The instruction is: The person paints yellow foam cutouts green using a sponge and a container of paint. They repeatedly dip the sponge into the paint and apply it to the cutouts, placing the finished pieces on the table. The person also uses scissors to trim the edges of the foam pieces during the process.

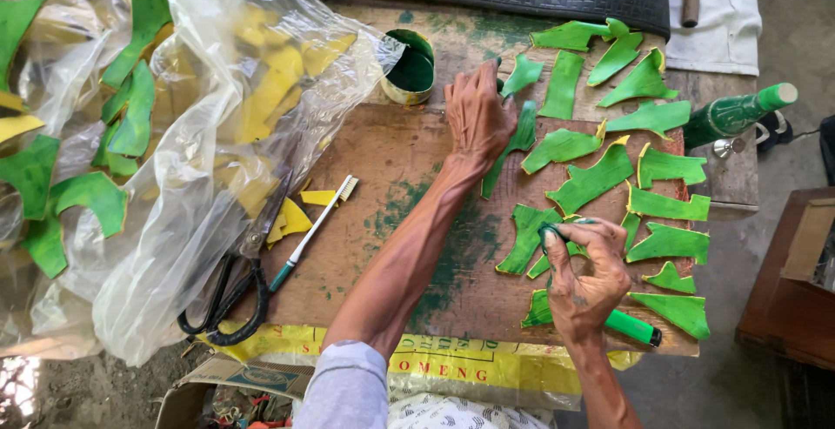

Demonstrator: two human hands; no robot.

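Observation:
My left hand point(477, 116) reaches across the wooden board point(383, 177), its fingertips on the edge of a small green-painted cut-out piece point(522, 72). My right hand point(584, 283) grips a green-handled brush point(639, 329) and presses its fingers onto another green piece point(526, 237) near the board's front. Several more green pieces with yellow edges point(665, 168) lie spread over the right half of the board.
A tin of green paint point(409, 68) stands at the board's back. A white toothbrush point(313, 229) and black scissors point(226, 298) lie to the left, beside a clear plastic bag point(200, 159) of yellow and green pieces. A green bottle point(735, 114) lies at right.

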